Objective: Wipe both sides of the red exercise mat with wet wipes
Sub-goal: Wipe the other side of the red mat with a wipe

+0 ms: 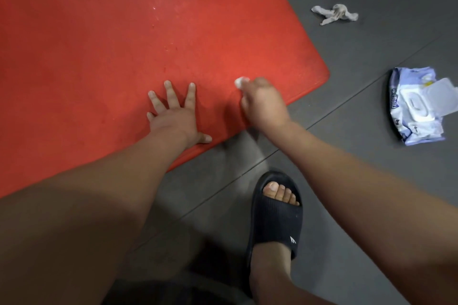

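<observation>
The red exercise mat [104, 39] lies flat on the dark grey floor and fills the upper left of the view. My left hand [174, 116] rests flat on the mat near its front edge, fingers spread and straight. To its right, my right hand [262, 104] grips a bunched white wet wipe [241, 81] and presses it on the mat close to the right corner. Only a bit of the wipe shows past my fingers. Pale streaks and specks mark the mat's far middle.
A crumpled used wipe [334, 14] lies on the floor [347, 57] beyond the mat's right edge. A pack of wet wipes [418, 106] with its lid flipped up lies at the right. My foot in a black slide sandal [275, 215] stands below the mat's front edge.
</observation>
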`<action>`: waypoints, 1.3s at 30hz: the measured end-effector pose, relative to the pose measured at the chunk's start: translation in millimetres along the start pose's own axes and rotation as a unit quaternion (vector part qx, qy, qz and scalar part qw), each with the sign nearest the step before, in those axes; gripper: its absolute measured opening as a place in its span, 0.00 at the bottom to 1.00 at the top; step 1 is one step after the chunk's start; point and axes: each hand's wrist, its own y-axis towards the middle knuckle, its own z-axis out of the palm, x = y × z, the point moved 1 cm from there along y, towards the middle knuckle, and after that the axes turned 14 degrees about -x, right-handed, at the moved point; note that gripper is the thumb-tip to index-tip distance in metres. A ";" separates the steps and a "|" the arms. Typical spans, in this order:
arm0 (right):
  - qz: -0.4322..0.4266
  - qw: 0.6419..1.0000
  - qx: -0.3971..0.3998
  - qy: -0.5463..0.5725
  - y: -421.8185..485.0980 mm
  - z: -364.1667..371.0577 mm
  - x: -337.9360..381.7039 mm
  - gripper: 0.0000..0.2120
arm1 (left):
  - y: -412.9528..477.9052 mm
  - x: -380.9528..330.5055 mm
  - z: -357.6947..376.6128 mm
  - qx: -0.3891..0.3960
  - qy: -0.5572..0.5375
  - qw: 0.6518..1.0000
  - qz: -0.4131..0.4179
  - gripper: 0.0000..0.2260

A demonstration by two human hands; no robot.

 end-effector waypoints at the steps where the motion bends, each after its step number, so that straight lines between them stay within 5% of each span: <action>1: -0.052 0.998 0.029 0.034 -15.7 2.6 14.5 0.18 | 0.1 0.3 0.7 0.000 0.000 1.000 0.001 0.62; 4: -0.143 0.983 0.083 0.080 -39.3 -2.6 25.5 0.14 | 0.2 1.2 2.1 0.000 -0.002 1.000 0.005 0.62; 7: -0.161 0.984 0.074 -0.008 -23.2 -15.4 -17.3 0.14 | -0.4 1.8 2.3 -0.007 0.000 1.000 0.009 0.61; 11: 0.033 0.995 -0.055 -0.080 -4.0 -38.8 -72.1 0.12 | -0.7 1.2 3.0 -0.013 0.001 1.000 0.012 0.62; 14: 0.089 0.989 -0.084 -0.082 -19.8 -29.9 -54.1 0.13 | 0.2 1.5 2.0 -0.009 0.001 1.000 0.011 0.62; 20: -0.116 0.989 0.079 0.050 -63.2 -10.4 2.0 0.18 | 0.3 3.1 3.0 -0.010 -0.003 1.000 0.017 0.62; 25: 0.019 1.000 0.013 0.002 -27.4 -30.5 -52.7 0.17 | 1.0 2.1 2.6 -0.011 0.007 1.000 0.017 0.62; 32: -0.072 0.997 0.028 -0.009 -15.4 -37.4 -68.0 0.14 | 3.2 3.3 4.3 -0.009 0.016 1.000 0.019 0.62; 37: 0.105 0.987 -0.072 -0.101 15.7 -46.8 -103.0 0.14 | 2.5 3.1 2.2 -0.011 0.016 1.000 0.023 0.61; 39: 0.107 0.985 -0.076 -0.108 16.5 -40.3 -93.6 0.16 | 1.6 3.5 0.3 -0.014 0.013 0.999 0.026 0.62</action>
